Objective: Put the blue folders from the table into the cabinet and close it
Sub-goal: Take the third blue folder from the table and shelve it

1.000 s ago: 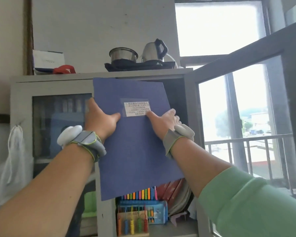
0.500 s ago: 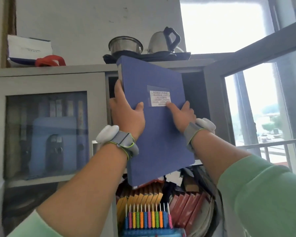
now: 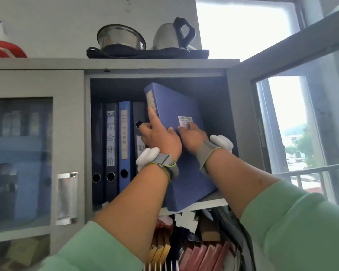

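Note:
A thick blue folder (image 3: pixel 176 112) with a white label leans tilted inside the upper compartment of the grey cabinet (image 3: pixel 114 64), its lower corner resting at the shelf's front edge. My left hand (image 3: pixel 159 135) grips its spine edge, index finger stretched up along the spine. My right hand (image 3: pixel 193 136) presses flat on its cover just below the label. Left of it, several upright binders (image 3: pixel 124 137), dark and blue, fill the shelf.
The cabinet's right door (image 3: pixel 301 61) stands swung open toward me at the right; the left door (image 3: pixel 35 133) is shut. A pot (image 3: pixel 120 39) and kettle (image 3: pixel 173 35) sit on top. The lower shelf holds stacked books (image 3: pixel 200 253). Free space remains right of the folder.
Both hands carried the folder up and forward from in front of the cabinet into the upper compartment. It has turned from cover-facing to spine-first, beside the binders.

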